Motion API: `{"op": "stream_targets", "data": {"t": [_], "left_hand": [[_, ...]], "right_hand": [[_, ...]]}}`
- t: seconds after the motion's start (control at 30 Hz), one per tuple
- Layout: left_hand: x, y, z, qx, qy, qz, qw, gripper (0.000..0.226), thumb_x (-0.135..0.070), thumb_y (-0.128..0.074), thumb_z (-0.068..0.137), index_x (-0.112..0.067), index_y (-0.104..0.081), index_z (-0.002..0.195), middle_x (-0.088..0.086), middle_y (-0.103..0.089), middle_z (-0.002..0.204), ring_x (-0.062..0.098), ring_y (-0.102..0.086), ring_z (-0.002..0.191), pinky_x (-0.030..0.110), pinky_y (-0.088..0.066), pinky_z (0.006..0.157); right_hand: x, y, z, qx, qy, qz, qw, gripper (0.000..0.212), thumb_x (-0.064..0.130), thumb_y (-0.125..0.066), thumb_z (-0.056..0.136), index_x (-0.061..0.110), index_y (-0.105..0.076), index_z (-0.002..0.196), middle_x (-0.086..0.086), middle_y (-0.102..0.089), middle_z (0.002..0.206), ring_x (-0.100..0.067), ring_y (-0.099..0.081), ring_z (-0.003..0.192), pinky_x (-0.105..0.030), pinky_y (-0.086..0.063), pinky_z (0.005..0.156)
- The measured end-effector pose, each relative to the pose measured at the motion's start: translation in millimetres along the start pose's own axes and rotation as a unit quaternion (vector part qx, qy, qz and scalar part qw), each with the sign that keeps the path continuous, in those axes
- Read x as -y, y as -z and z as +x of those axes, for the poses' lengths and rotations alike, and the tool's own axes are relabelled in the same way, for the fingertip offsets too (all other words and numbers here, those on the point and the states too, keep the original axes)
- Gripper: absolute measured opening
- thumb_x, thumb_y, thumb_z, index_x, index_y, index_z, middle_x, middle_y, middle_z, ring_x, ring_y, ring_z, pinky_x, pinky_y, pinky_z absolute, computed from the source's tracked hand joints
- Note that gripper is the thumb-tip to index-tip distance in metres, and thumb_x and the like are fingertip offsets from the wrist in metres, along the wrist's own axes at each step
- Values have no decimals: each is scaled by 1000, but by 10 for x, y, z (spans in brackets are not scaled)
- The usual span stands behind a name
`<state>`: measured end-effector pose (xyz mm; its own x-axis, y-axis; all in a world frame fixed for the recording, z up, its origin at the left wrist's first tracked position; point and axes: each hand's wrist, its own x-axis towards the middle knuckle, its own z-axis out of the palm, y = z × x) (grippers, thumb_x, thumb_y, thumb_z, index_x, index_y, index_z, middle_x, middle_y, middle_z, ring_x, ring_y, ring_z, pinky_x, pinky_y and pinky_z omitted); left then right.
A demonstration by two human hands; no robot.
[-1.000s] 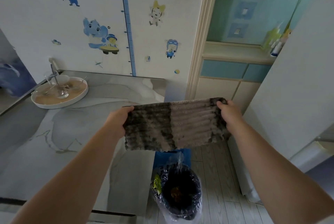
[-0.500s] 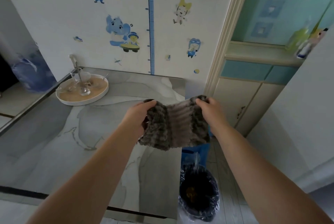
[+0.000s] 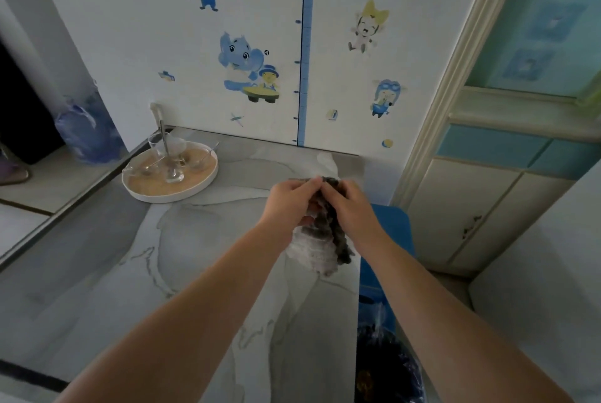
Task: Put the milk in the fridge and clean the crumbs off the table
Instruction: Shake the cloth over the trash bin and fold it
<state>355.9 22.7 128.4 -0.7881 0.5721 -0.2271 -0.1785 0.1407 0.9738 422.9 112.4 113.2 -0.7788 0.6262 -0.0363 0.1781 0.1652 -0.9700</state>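
A grey ribbed cloth (image 3: 320, 248) hangs folded between my two hands above the right part of the grey marble table (image 3: 162, 272). My left hand (image 3: 287, 205) pinches its top edge from the left. My right hand (image 3: 349, 207) pinches the same edge from the right, the fingertips of both hands meeting. The cloth's lower part dangles just over the tabletop near its right edge. No milk or fridge interior is in view, and I cannot make out crumbs on the table.
A round white tray (image 3: 169, 175) with glasses and spoons stands at the table's back left. A bin lined with a plastic bag (image 3: 387, 367) sits on the floor right of the table, behind it a blue stool (image 3: 390, 227). Cabinets (image 3: 487, 207) stand at right.
My hands have come together, folding the cloth from stretched wide to doubled over. The view has shifted left, so the cloth is now over the table instead of above the bin.
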Motion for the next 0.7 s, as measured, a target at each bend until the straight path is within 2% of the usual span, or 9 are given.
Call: {"op": "stream_targets", "data": {"t": [0.13,0.23,0.3,0.37,0.43,0.5,0.53,0.6,0.7], "left_hand": [[-116,107,215,-20,-7,35,999,33,-40,-47,94,-17,-69,83,2,-69,86,16,-62,80,31,-47,76],[-87,260,352,-35,-45,49,997,29,-33,-50,94,-16,-71,83,0,-65,78,11,-55,69,22,-40,67],[1,435,451,-77,-63,56,993,18,-27,-59,89,-19,-67,75,0,-58,68,12,-48,64,23,-37,61],[96,644,542,-94,-32,39,994,14,-28,-66,84,-16,-62,91,-3,-57,76,12,-51,71,24,-39,63],[181,842,619,-64,39,-1,997,43,-31,-69,81,-14,-51,115,-2,-57,95,14,-54,90,28,-40,78],[251,1042,677,1,89,-33,995,57,-35,-70,77,-14,-46,125,1,-57,113,19,-52,109,38,-33,97],[283,1112,687,39,100,-54,993,59,-36,-71,73,-15,-49,124,3,-58,115,21,-52,112,42,-29,103],[337,1303,705,105,106,-109,983,57,-34,-69,66,-12,-55,117,5,-63,108,22,-58,103,42,-37,100],[370,1591,741,135,114,-173,969,54,-19,-69,68,-2,-55,117,13,-65,106,28,-63,97,37,-50,82]], "right_hand": [[11,-16,191,18,38,-18,999,27,18,-73,78,17,-51,94,-1,-61,97,-18,-60,90,-32,-51,80],[29,-78,361,-12,25,16,999,23,-3,-61,78,17,-53,81,-4,-61,86,-26,-59,86,-41,-51,82],[76,-108,446,-7,-17,70,997,21,-6,-56,78,15,-56,83,-7,-62,88,-29,-59,89,-45,-49,85],[151,-129,507,14,-39,112,993,21,-7,-53,79,11,-58,90,-8,-63,90,-29,-60,89,-45,-49,85],[234,-167,550,37,-45,150,987,24,-9,-49,80,9,-59,93,-9,-62,88,-27,-60,84,-40,-51,79],[300,-273,579,48,-49,186,980,27,-11,-46,81,11,-59,90,-9,-62,84,-24,-61,77,-33,-52,70],[326,-320,586,50,-52,200,977,28,-11,-45,81,12,-59,89,-8,-63,81,-23,-61,74,-32,-52,67],[363,-483,594,40,-59,230,971,30,-11,-43,82,14,-60,84,-5,-66,74,-21,-63,70,-31,-51,65],[400,-736,552,9,-67,256,964,31,-10,-43,83,15,-60,83,-3,-68,71,-22,-63,71,-32,-51,67]]}}
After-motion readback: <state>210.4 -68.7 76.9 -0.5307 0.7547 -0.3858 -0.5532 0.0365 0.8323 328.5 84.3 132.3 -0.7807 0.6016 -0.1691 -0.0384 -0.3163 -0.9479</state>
